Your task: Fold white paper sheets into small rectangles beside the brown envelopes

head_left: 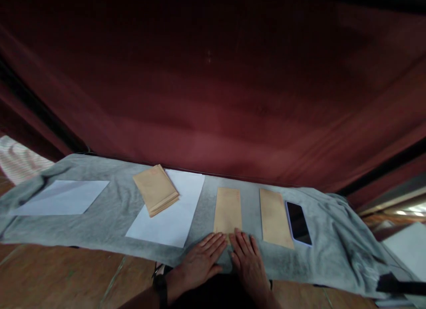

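Note:
A brown paper envelope [228, 209] lies flat on the grey cloth before me, its near edge under my fingers. My left hand [204, 258] rests palm down at its lower left corner, fingers stretched out. Beside it my right hand [248, 260] presses on the lower right part, also flat with fingers extended. A second brown envelope [275, 218] lies to the right. A stack of brown envelopes [157, 189] sits to the left, partly on a white sheet of paper [173, 224].
Another white sheet [65, 198] lies at the far left. A phone with a pale purple case [299, 223] is right of the second envelope. Grey cloth [109, 224] covers the narrow table, bunched at the right end. Dark red fabric [206, 122] rises behind the table.

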Tool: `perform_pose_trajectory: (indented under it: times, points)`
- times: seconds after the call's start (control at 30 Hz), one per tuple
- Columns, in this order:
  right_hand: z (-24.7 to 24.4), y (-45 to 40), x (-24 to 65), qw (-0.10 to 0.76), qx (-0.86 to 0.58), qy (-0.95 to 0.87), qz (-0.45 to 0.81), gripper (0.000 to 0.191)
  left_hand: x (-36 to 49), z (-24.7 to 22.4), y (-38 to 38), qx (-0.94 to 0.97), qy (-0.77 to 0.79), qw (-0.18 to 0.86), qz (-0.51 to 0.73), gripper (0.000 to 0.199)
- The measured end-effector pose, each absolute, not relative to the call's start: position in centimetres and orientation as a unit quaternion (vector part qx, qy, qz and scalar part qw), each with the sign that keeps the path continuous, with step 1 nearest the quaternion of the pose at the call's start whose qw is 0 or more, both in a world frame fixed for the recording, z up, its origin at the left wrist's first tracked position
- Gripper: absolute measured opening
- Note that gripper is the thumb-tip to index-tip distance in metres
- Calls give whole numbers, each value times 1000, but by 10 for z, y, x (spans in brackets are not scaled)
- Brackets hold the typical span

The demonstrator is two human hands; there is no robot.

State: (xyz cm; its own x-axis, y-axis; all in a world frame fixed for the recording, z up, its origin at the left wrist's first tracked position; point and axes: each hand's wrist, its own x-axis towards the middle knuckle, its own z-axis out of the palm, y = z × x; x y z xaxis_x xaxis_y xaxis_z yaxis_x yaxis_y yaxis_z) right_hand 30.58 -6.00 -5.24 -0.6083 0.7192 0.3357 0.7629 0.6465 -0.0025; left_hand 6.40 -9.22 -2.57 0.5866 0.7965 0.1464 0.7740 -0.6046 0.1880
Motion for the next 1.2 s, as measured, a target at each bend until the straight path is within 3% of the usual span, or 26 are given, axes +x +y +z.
perform_pose_trajectory:
  times: [0.23, 0.43, 0.6, 0.83, 1.2]
  points:
    - [-55, -74, 318, 171, -419, -890, -61, 56, 52, -29, -101, 880, 458, 45, 117, 70]
    - [-66, -72, 320, 194, -411, -887, -77, 56, 37, -18, -97, 857, 491, 35, 153, 49]
    - [-70, -72, 320, 217, -397, -890, -62, 53, -9, -21, -75, 757, 611, -13, 231, 36]
    - [-69, -72, 317, 258, -390, -882, -58, 50, -84, -21, -67, 637, 702, -78, 309, 44]
    - [-64, -77, 295, 247, -431, -867, -47, 49, 82, -39, -92, 835, 516, 20, 188, 58]
